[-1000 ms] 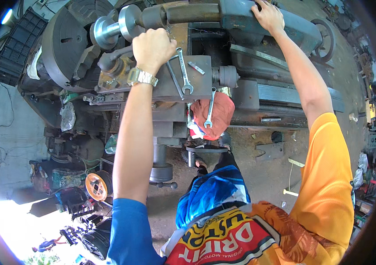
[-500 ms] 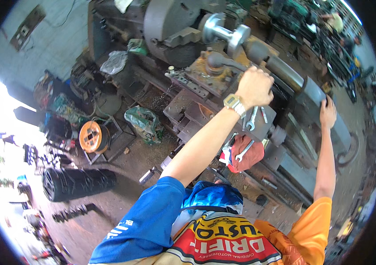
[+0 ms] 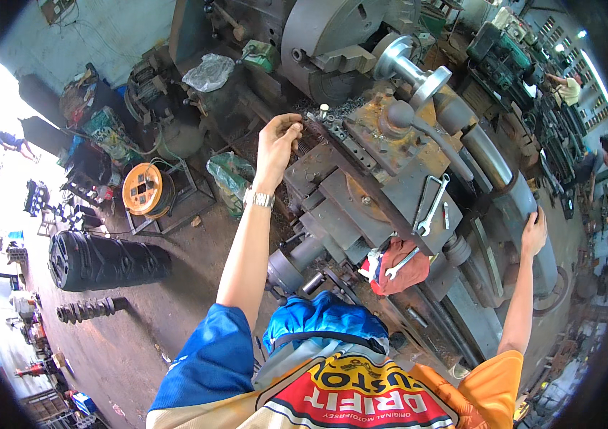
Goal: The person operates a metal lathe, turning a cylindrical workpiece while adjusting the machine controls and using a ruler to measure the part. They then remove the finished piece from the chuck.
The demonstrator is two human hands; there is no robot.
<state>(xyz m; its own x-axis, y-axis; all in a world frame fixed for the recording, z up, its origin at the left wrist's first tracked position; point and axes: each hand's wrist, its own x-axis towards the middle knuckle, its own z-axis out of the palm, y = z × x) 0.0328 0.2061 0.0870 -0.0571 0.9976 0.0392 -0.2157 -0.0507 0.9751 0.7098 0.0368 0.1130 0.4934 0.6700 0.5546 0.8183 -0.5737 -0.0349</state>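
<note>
My left hand (image 3: 279,141), with a watch on its wrist, is raised beside the left end of the lathe's slide (image 3: 350,146). Its fingers are curled in toward the thumb; whatever they may hold is hidden. Right of it stands the tool post with its ball-ended lever (image 3: 425,132), apart from the hand. My right hand (image 3: 535,230) rests with its fingers laid over the grey tailstock (image 3: 515,200). A shiny flanged metal workpiece (image 3: 410,70) sits between the chuck (image 3: 325,43) and the tailstock side.
Wrenches (image 3: 434,207) lie on the carriage, and another wrench (image 3: 400,263) on a red cloth (image 3: 407,275). At left are an orange spool (image 3: 145,187), a black ribbed cylinder (image 3: 107,261) and a crankshaft-like part (image 3: 90,309) on the floor. Another person (image 3: 570,89) is far right.
My left hand has left the tool-post lever and moved left to the slide's end. The lever now points toward the tailstock side. My right hand stays on the tailstock; the view has shifted.
</note>
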